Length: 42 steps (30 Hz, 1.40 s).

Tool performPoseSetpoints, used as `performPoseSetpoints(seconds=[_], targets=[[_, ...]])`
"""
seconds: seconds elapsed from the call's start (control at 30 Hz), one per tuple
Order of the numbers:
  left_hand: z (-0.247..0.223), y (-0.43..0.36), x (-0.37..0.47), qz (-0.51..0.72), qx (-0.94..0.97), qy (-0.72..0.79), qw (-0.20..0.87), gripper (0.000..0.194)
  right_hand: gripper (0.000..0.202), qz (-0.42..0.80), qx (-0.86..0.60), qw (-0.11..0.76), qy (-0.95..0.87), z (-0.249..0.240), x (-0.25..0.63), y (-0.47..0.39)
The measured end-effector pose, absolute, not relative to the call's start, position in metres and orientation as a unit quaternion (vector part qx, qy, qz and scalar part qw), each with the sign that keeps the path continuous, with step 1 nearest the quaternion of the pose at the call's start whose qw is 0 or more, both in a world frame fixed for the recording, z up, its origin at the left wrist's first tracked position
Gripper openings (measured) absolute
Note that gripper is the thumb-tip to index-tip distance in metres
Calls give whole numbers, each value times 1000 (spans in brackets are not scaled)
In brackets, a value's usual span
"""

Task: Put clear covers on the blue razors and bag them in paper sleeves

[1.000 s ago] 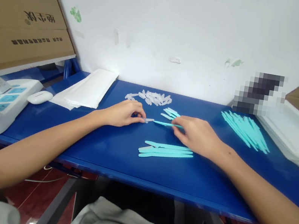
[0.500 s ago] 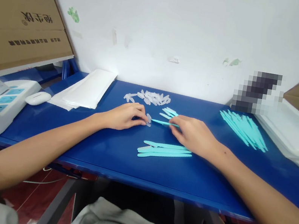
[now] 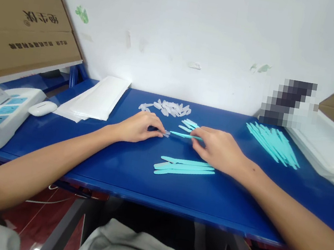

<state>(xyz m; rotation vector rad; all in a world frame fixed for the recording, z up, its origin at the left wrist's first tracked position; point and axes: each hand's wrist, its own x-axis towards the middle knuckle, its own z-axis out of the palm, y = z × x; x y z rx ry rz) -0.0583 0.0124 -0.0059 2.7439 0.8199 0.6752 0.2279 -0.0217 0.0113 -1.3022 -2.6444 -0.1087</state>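
Small translucent caps (image 3: 167, 134) are pinched in the fingertips of my left hand (image 3: 144, 128). Facing them, my right hand (image 3: 216, 147) grips a thin turquoise stick (image 3: 181, 135), its tip at the caps; whether they touch is too small to tell. Several turquoise sticks (image 3: 190, 124) lie just behind my right fingers. Nearer the table's front edge rest a few more turquoise sticks (image 3: 183, 168), side by side. A pile of translucent caps (image 3: 172, 109) sits toward the wall, beyond my left hand.
White flat packets (image 3: 99, 98) and a white oval case (image 3: 42, 109) lie left on the blue table (image 3: 132, 179). A white tray with blue labels (image 3: 6, 109) is farther left, under a cardboard box (image 3: 30, 0). At right are a turquoise stick pile (image 3: 272, 145) and white sheets (image 3: 332, 148).
The caps in my left fingers have turned and now show a thinner outline. The stick in my right hand has shifted very slightly. Both hands stay nearly in place.
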Motion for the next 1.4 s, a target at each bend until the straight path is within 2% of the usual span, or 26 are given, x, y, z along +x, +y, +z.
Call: performPoseSetpoints(seconds=[0.37, 0.67, 1.0, 1.23, 1.4], targets=[[-6, 9, -55, 250, 906, 315, 132, 21, 28, -33, -417, 86, -904, 8, 227, -22], [-6, 6, -52, 251, 909, 313, 116, 16, 33, -36, -375, 76, -923, 10, 229, -23], [-11, -2, -33, 292, 894, 305, 151, 11, 34, -44, -367, 67, -927, 7, 216, -25], [-12, 1, -35, 305, 900, 294, 104, 22, 34, 27, -369, 140, -918, 6, 221, -22], [-7, 4, -40, 254, 915, 305, 75, 30, 33, 88, -360, 166, -914, 12, 223, -24]])
